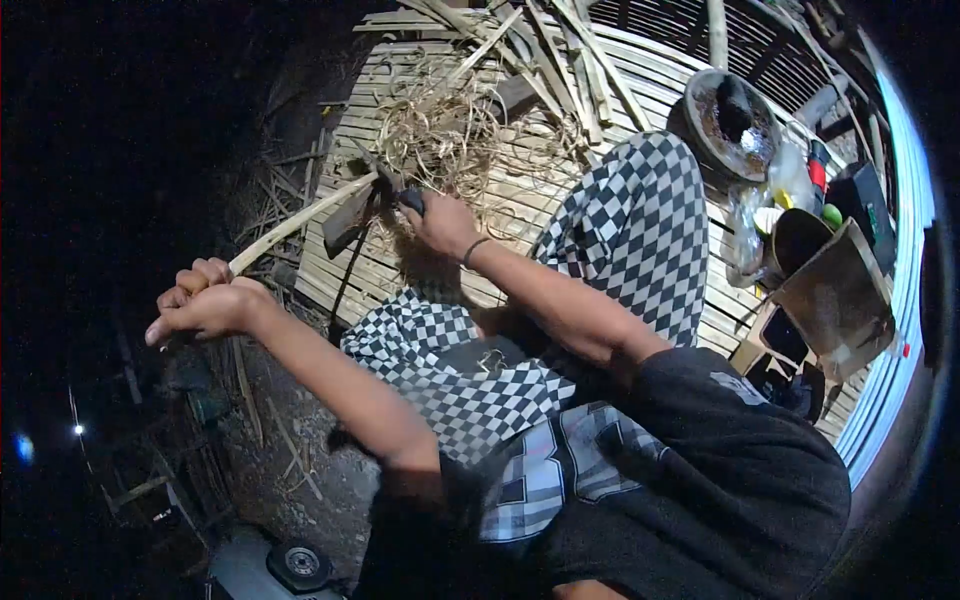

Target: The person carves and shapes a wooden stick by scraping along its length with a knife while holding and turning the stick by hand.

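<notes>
Shavings [440,130] litter the slatted platform [395,75] near 2 hands [447,224], darkness beyond.

A heap of shavings [440,130] lies on the slatted platform [380,80]; long strips [598,62] lie beside the heap, a round pot [690,125] well right.

The pale strip [300,222] slants from the left hand [212,298] to the blade [388,180] by the right hand [445,227], barring a straight pass there. Below it a gap opens between the 2 forearms, narrowed by the wood block [345,224] and the checkered trousers [440,325]. Beyond the right hand, the shavings heap [440,130] and piled slats [590,75] obstruct. The raised knee [655,185] walls off the pot [702,118]; bare platform [716,285] leaves a narrow lane between that leg and the plastic bag [745,235]. Left of the left hand, darkness hides any obstacles.
</notes>
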Motion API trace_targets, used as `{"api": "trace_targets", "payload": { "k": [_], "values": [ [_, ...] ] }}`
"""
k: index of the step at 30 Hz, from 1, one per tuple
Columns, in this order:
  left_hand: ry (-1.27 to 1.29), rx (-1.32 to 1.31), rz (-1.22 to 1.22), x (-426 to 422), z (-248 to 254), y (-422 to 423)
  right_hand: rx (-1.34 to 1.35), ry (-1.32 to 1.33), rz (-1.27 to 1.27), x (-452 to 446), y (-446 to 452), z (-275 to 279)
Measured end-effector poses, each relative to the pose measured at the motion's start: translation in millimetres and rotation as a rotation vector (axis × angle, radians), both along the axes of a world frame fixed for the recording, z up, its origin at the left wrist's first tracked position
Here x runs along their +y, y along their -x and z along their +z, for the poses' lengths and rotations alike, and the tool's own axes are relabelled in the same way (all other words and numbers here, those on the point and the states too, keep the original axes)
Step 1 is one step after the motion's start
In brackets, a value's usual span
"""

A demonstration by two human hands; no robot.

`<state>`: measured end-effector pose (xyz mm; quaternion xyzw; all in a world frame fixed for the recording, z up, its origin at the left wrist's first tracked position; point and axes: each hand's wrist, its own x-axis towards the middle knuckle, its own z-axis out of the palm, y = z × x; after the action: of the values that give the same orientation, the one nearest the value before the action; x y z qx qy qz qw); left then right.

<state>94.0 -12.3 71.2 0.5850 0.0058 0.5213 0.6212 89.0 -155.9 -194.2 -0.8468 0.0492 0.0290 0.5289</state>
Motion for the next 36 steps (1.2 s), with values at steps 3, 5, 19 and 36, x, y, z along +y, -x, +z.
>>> {"api": "trace_targets", "payload": {
  "k": [3, 5, 19, 36],
  "values": [
    [-0.014, -0.031, -0.007, -7.2, -9.8, 1.9, -0.099, -0.053, 0.052, 3.4, 11.7, 29.7],
    [-0.006, -0.04, 0.015, -11.8, -16.9, 11.5, -0.272, -0.099, 0.094, 7.6, 26.5, 53.4],
    [0.183, -0.127, 0.031, 45.5, -39.3, 39.4, -0.317, 0.106, 0.14, 11.9, 28.6, 32.4],
    [0.278, -0.117, 0.023, 79.1, -65.1, 49.8, -0.346, 0.16, 0.28, 21.0, 31.3, 47.4]
  ]
}}
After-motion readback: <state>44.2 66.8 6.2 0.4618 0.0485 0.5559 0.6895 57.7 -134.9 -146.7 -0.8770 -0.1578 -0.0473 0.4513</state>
